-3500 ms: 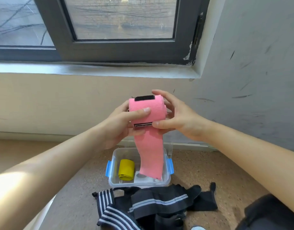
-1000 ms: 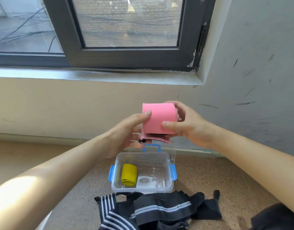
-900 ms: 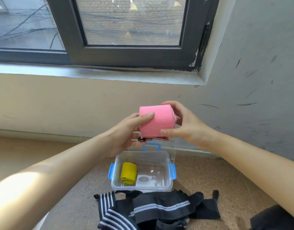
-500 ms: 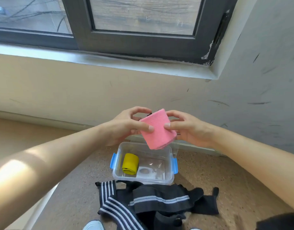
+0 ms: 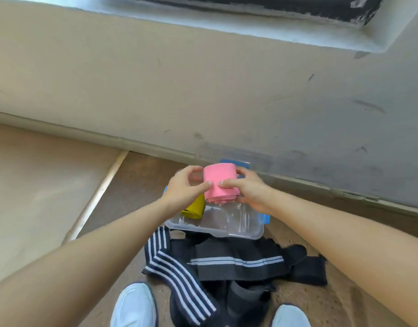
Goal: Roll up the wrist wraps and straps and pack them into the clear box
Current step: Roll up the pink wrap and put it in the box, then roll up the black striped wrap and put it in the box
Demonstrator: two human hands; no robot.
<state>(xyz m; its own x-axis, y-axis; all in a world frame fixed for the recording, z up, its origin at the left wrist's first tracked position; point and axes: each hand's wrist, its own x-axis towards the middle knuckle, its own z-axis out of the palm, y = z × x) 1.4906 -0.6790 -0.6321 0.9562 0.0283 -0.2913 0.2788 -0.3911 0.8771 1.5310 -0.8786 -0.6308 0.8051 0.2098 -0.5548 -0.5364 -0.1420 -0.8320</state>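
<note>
A rolled pink wrist wrap (image 5: 219, 182) is held just above the clear box (image 5: 229, 226), which has blue side clips and stands on the floor by the wall. My left hand (image 5: 184, 190) grips the roll from the left and my right hand (image 5: 245, 190) from the right, thumbs pressed on its front. A rolled yellow wrap (image 5: 195, 208) lies in the left part of the box, partly hidden by my left hand. Unrolled black wraps with white stripes (image 5: 217, 263) lie in a heap on the floor in front of the box.
The box's clear lid with a blue handle (image 5: 234, 161) leans against the grey wall behind it. A pale raised board (image 5: 38, 185) lies on the left. My two light shoes (image 5: 135, 305) stand at the bottom edge, near the black heap.
The pink wrap's hanging tail has been rolled in. Both hands have lowered the finished roll from chest height to just above the box, and my view has tilted down.
</note>
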